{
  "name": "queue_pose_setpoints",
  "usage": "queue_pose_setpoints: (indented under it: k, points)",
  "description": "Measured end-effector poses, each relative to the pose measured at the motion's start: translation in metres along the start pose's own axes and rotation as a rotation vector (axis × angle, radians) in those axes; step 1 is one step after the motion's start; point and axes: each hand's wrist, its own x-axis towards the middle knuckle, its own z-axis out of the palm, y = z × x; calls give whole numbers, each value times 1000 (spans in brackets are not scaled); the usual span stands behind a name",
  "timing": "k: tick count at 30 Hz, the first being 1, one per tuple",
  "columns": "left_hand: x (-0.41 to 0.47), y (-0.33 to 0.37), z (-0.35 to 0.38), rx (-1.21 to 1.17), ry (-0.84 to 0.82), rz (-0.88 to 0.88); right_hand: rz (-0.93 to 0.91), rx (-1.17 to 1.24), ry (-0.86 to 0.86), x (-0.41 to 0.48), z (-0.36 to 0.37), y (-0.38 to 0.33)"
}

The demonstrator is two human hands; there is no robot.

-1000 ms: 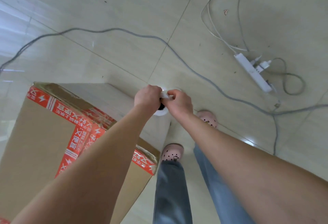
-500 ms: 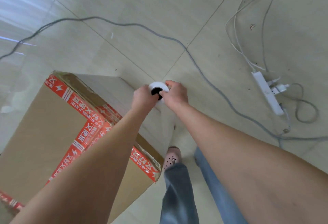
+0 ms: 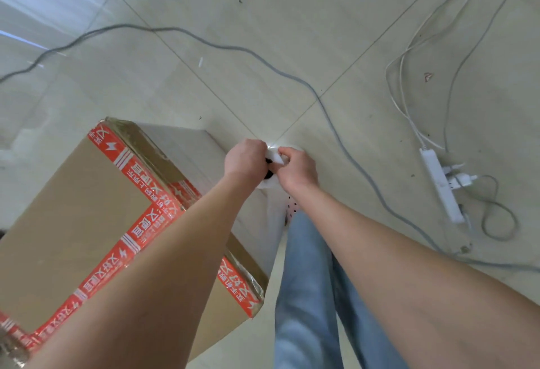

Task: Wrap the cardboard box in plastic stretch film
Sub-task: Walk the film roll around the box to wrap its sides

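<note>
Floor (image 3: 292, 32): glossy beige tiles, thin grout lines. Cardboard box (image 3: 73, 222): brown, rectangular, stands on floor at lower left; edges and centre seam bound with red printed tape (image 3: 137, 173). Legs in blue denim (image 3: 306, 295) just right of box. Grey cable (image 3: 330, 117) snakes across tiles; white power strip (image 3: 438, 184) at right. Left hand (image 3: 244, 158) and right hand (image 3: 299, 168): fingers curled, gripping stretch film roll (image 3: 267, 186), white cylinder with dark core, held beyond box's far corner.
</note>
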Motion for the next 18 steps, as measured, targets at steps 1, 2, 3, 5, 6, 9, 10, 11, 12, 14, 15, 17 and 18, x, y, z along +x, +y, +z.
queue_pose_setpoints:
  k: [1,2,3,5,6,9,10,11,12,14,15,17,18]
  points:
    - [2,-3,0,-83,8,-46,4,19,12,1,-3,-1]
    - [4,-7,-1,-171,14,-97,6,26,28,2,-5,-3]
    - [5,-12,-1,-259,23,-152,10,28,35,4,-7,-4]
    - [11,-21,-1,-441,44,-260,19,34,3,6,-7,-10]
    - [14,-24,-3,-522,56,-306,17,39,-20,7,-5,-16]
    - [22,-32,-12,-747,67,-451,-22,42,-52,16,3,-35]
    - [25,-34,-14,-831,74,-501,-37,43,-53,18,5,-41]
    - [27,-36,-16,-900,78,-543,-49,46,-53,20,6,-47]
    - [28,-38,-19,-938,67,-572,-57,44,-56,23,8,-53]
    - [31,-42,-24,-946,6,-571,-62,33,-51,29,11,-62]
    - [33,-44,-27,-924,-23,-545,-61,26,-40,31,12,-66]
    - [41,-46,-31,-754,-40,-399,-49,12,-5,34,11,-73]
    - [45,-46,-35,-610,-29,-289,-44,3,7,35,10,-75]
